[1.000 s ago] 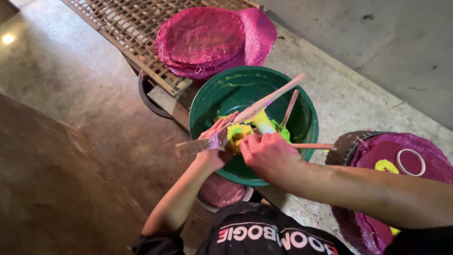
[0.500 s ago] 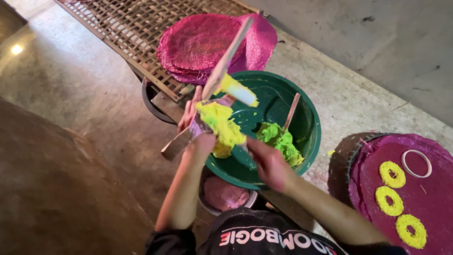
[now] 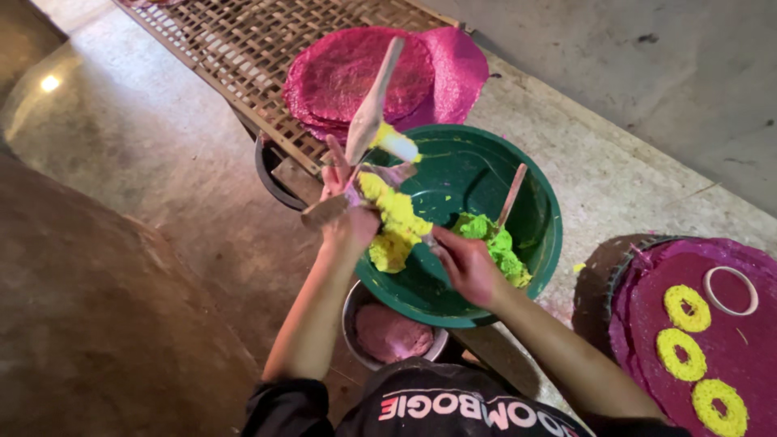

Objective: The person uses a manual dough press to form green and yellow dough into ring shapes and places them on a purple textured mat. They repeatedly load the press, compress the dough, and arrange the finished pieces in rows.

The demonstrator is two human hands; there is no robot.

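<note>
Dough (image 3: 394,226), bright yellow, now hangs higher from my left hand (image 3: 346,209), fingers clamped on the wooden sticks (image 3: 371,113), while my right hand (image 3: 467,263), fingers loosely apart, has dropped into the green basin (image 3: 544,212).

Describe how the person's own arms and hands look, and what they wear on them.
Both arms are bare from above the elbow down: no gloves, rings, watch or bracelets show. The left hand has yellow-green paste smeared on it; the right hand looks mostly clean. Short black sleeves end near the upper arms, part of a black shirt with white and red lettering on the chest.
</note>
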